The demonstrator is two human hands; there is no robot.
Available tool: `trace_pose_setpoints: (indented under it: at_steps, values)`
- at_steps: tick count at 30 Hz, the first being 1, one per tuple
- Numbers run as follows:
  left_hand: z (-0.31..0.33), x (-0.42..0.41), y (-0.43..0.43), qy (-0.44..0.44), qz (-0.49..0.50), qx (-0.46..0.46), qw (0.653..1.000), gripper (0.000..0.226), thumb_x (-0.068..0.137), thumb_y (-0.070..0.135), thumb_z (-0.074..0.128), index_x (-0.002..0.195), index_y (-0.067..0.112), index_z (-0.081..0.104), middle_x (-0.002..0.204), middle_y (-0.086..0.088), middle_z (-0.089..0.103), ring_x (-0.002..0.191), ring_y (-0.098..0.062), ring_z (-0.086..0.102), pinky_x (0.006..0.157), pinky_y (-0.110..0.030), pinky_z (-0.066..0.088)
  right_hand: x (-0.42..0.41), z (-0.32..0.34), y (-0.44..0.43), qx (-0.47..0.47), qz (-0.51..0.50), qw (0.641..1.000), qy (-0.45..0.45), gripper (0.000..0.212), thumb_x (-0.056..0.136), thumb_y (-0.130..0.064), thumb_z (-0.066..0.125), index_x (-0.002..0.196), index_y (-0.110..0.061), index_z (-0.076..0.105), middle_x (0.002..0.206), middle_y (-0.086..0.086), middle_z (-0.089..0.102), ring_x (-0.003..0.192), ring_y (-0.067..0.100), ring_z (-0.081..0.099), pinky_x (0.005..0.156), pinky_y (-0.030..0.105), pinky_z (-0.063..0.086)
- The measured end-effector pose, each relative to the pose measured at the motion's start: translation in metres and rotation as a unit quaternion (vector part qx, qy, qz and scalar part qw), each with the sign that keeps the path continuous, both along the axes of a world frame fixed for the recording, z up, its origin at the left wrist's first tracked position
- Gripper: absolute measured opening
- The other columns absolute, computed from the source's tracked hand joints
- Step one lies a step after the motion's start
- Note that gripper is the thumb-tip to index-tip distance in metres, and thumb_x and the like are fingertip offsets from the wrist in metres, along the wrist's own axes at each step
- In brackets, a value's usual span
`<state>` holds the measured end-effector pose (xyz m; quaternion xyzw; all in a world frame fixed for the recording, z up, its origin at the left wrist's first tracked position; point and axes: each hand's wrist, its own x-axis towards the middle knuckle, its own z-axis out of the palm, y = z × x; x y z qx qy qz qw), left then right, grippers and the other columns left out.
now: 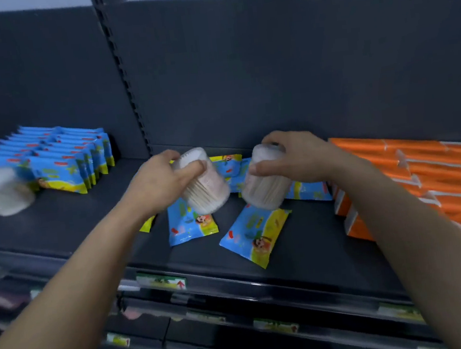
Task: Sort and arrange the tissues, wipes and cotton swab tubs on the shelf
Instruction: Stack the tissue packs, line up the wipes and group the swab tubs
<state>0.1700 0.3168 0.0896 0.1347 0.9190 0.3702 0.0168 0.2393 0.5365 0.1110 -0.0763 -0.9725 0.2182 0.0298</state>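
Both grips are closed round cotton swab tubs held just above the shelf point(86, 218): the left grip point(161, 181) wraps the left tub point(204, 182) from its left side, thumb across the front, and the right grip point(298, 158) clasps the right tub point(267, 182) near its top. The tubs hang side by side, near each other but apart, over loose wipe packs point(254, 234) scattered in the middle. Each tub is tilted, its long axis running from a far, upper end down to a nearer base; the left base leans slightly right, the right base slightly left. The swabs inside lie along that axis. This looks like the tub-sorting step, with the wipes not yet gathered. A third, blurred tub point(0, 190) sits at the far left beside the neat rows of wipes point(51, 156), so the next move probably calls for carrying both tubs left, righting them and standing them there. Orange tissue packs point(423, 177) fill the right.
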Motion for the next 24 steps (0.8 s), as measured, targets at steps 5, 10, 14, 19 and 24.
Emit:
trace_pose_setpoints:
  at_steps: [5,10,14,19,24]
  values:
    - [-0.004,0.004,-0.049,-0.047,0.017,-0.009,0.999,0.09,0.042,0.065,0.052,0.119,0.019,0.055,0.108,-0.002,0.058,0.093,-0.022,0.06,0.08,-0.034,0.049,-0.011,0.0,-0.038,-0.049,0.054,0.997,-0.025,0.055,0.077,-0.055,0.066,0.121,-0.025,0.054,0.114,-0.005,0.056,0.1,0.016,0.055,0.083,0.032,0.048]
    - [-0.012,-0.006,-0.094,-0.063,-0.003,-0.044,0.997,0.091,0.04,0.062,0.057,0.121,0.021,0.054,0.114,-0.001,0.058,0.099,-0.021,0.059,0.087,-0.04,0.052,-0.021,-0.003,-0.076,-0.049,0.085,0.994,-0.045,0.067,0.075,-0.047,0.071,0.134,-0.027,0.045,0.119,-0.008,0.046,0.106,0.013,0.05,0.088,0.028,0.045]
    - [-0.015,-0.019,-0.122,-0.087,-0.047,-0.046,0.994,0.083,0.051,0.051,0.061,0.126,0.018,0.05,0.112,0.001,0.056,0.099,-0.017,0.056,0.083,-0.031,0.044,-0.028,-0.005,-0.112,-0.075,0.066,0.994,-0.041,0.064,0.077,-0.042,0.072,0.133,-0.027,0.045,0.116,-0.007,0.045,0.104,0.016,0.053,0.087,0.03,0.047]
    - [-0.021,-0.043,-0.154,-0.082,-0.084,-0.043,0.992,0.083,0.053,0.043,0.063,0.13,0.018,0.048,0.11,0.003,0.053,0.098,-0.015,0.055,0.081,-0.025,0.038,-0.041,-0.018,-0.154,-0.093,0.05,0.992,-0.061,0.065,0.079,-0.037,0.071,0.135,-0.027,0.04,0.115,-0.008,0.042,0.099,0.014,0.048,0.08,0.027,0.042]
    - [-0.024,-0.065,-0.175,-0.088,-0.161,-0.087,0.979,0.089,0.055,0.04,0.066,0.138,0.023,0.04,0.132,0.002,0.049,0.108,-0.014,0.05,0.085,-0.025,0.04,-0.051,-0.035,-0.181,-0.129,0.027,0.986,-0.106,0.07,0.078,-0.033,0.073,0.138,-0.032,0.037,0.123,-0.006,0.045,0.097,0.015,0.052,0.064,0.025,0.047]
